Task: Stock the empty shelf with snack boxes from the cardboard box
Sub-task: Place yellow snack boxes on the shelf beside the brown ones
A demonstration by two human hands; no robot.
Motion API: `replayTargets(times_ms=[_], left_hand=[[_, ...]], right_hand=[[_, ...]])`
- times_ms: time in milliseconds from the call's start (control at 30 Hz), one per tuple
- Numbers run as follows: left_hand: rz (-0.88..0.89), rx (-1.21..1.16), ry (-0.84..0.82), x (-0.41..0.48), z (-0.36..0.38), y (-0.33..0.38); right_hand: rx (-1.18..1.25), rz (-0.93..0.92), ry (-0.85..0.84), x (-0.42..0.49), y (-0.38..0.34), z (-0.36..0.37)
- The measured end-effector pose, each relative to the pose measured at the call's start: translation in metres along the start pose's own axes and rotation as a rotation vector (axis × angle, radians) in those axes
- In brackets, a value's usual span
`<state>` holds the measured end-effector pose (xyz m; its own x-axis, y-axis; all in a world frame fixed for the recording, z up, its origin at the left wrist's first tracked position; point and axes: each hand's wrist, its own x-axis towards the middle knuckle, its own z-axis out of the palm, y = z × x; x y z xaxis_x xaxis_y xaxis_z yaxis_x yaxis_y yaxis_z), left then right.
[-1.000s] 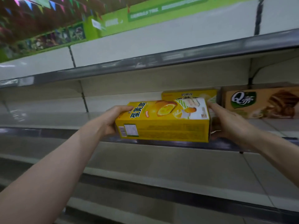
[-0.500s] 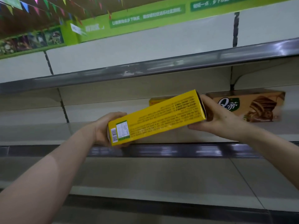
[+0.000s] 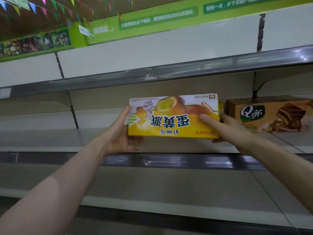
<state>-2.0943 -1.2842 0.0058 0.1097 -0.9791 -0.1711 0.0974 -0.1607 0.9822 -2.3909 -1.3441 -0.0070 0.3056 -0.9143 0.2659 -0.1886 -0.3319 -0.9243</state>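
Observation:
I hold a yellow snack box upside down with its printed front facing me, just above the middle shelf. My left hand grips its left end from below and behind. My right hand grips its right end, thumb across the front. Behind the box a sliver of another yellow box shows on the shelf. A brown snack box stands on the same shelf to the right. The cardboard box is out of view.
A grey shelf rail runs under the held box, and another shelf edge runs above. A lower shelf lies below. Green signage and coloured bunting hang at the top.
Both hands have turned the yellow box over, from showing its back and side to showing its front upside down, and brought it upright over the middle shelf.

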Motion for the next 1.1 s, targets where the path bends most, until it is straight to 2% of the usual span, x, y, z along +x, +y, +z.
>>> replayTargets(times_ms=[67,167,233,367,433,567,633,700,767,867,933,1000,1100], left_hand=[[0.113,-0.1,0.101,0.001,0.015,-0.002],[0.247,-0.421,0.292,0.006,0.04,-0.001],[0.236,-0.497,0.246,0.008,0.056,-0.002],[0.127,-0.388,0.067,0.002,0.094,-0.016],[0.111,-0.359,0.052,0.0,0.097,-0.014],[-0.027,-0.136,-0.096,-0.002,0.074,-0.001],[-0.078,-0.018,-0.178,-0.003,0.07,0.0],[-0.1,0.047,-0.24,-0.005,0.074,0.0],[-0.098,0.052,-0.265,-0.004,0.076,0.001],[-0.087,0.139,-0.235,-0.002,0.064,0.006],[-0.08,0.254,-0.188,-0.001,0.057,0.01],[-0.028,0.296,-0.106,0.002,0.054,0.017],[0.12,0.411,0.023,0.014,0.049,0.032]], right_hand=[[0.092,0.073,0.017,0.001,-0.001,0.013],[0.276,0.185,0.036,0.002,0.003,0.035],[0.366,0.222,0.001,-0.002,0.004,0.047],[0.356,0.241,-0.127,-0.01,0.004,0.057],[0.323,0.248,-0.149,-0.009,-0.003,0.049],[0.397,0.251,-0.053,0.0,-0.022,0.016],[0.324,0.268,-0.072,0.002,-0.03,0.015],[0.272,0.274,-0.105,0.004,-0.03,0.025],[0.349,0.283,-0.037,0.008,-0.024,0.033],[0.497,0.269,0.134,0.016,-0.011,0.034],[0.546,0.273,0.165,0.021,-0.001,0.031],[0.493,0.282,0.143,0.027,0.008,0.026],[0.424,0.277,0.198,0.036,0.016,0.01]])
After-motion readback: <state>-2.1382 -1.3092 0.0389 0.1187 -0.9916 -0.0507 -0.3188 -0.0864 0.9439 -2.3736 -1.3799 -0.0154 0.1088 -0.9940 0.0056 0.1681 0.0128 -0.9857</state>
